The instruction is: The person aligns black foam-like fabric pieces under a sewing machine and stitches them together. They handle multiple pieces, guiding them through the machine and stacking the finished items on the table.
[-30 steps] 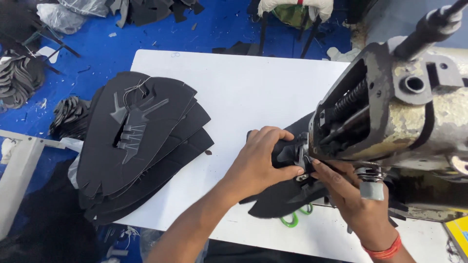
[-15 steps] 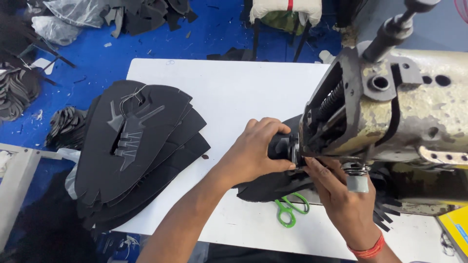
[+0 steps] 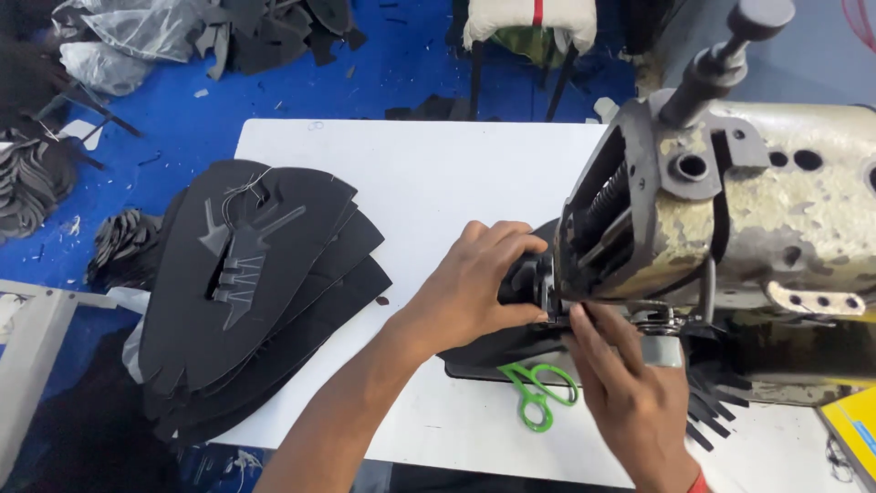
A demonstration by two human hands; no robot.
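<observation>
At the sewing machine (image 3: 730,219), left hand (image 3: 474,292) pinches black piece (image 3: 497,347) closed-fingered, right hand (image 3: 630,393) steadies it flat; feeding calls for steady guiding

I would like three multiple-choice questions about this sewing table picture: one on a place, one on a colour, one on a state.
1. Where does the stack of black cut material pieces lie?
A. on the left part of the white table
B. on top of the machine
C. on the right part of the table

2. What colour are the handles of the small scissors?
A. red
B. green
C. yellow

3. What are the two hands doing?
A. resting flat on the table, apart from everything
B. both holding the scissors
C. both at the black piece under the head of the worn grey sewing machine

Answers: 1 A, the stack overhangs the table's left edge. 2 B, the loops are bright green. 3 C, left hand and right hand touch it there.
</observation>
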